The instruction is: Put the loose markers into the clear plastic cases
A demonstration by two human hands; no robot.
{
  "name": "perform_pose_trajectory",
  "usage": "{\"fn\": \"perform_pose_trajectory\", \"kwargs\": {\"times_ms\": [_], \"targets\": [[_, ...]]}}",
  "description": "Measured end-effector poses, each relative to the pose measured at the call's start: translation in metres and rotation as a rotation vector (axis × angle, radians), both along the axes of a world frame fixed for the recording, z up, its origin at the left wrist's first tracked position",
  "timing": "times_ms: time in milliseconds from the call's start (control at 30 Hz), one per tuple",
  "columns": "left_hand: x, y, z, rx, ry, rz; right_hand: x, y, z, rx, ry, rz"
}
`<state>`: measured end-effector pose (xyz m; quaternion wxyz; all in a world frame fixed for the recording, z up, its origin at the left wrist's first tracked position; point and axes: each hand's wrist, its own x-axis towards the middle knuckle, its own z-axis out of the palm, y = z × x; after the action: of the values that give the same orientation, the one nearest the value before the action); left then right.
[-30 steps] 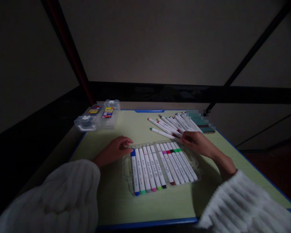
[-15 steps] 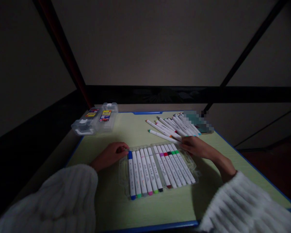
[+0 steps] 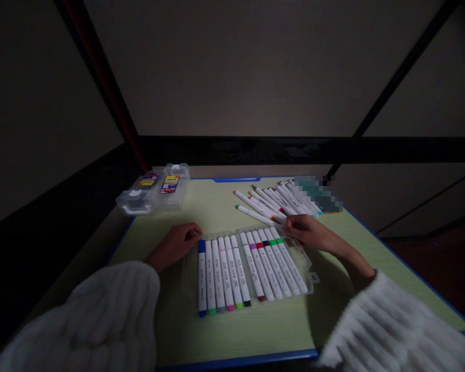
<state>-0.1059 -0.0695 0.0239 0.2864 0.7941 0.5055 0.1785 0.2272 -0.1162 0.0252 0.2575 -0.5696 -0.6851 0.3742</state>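
An opened clear plastic marker case (image 3: 307, 261) lies in front of me with white markers (image 3: 232, 276) lined up in both halves, their ends in blue, green, pink, red and black. At its upper left corner, my left hand (image 3: 176, 244) is closed with fingertips pinching the edge. My right hand (image 3: 305, 231) grips the upper right corner, its fingers bent over the rim. Just beyond the right hand, loose white markers (image 3: 261, 206) lie fanned in a pile, the closest ones by its fingertips.
Two clear cases with yellow labels (image 3: 170, 185) stand at the table's far left. A green flat item, partly pixelated (image 3: 313, 191), lies at the far right beside the pile. The pale green table (image 3: 213, 343) has a blue edge, with a wall behind it.
The marker case with its markers has shifted slightly left and turned a little. Both hands have stayed at its upper corners, the right moving slightly left. The loose pile lies as before.
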Motion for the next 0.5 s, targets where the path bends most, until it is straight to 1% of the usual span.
{"fn": "perform_pose_trajectory", "kwargs": {"times_ms": [233, 333, 500], "targets": [[-0.001, 0.000, 0.000, 0.007, 0.017, 0.001, -0.008, -0.001, 0.012, -0.015, 0.208, -0.105], [-0.001, 0.001, -0.001, -0.001, 0.009, 0.008, -0.010, -0.002, 0.014, -0.013, 0.281, -0.150], [-0.002, 0.001, -0.002, 0.016, 0.011, 0.028, -0.013, -0.003, 0.016, -0.040, 0.462, -0.221]]}}
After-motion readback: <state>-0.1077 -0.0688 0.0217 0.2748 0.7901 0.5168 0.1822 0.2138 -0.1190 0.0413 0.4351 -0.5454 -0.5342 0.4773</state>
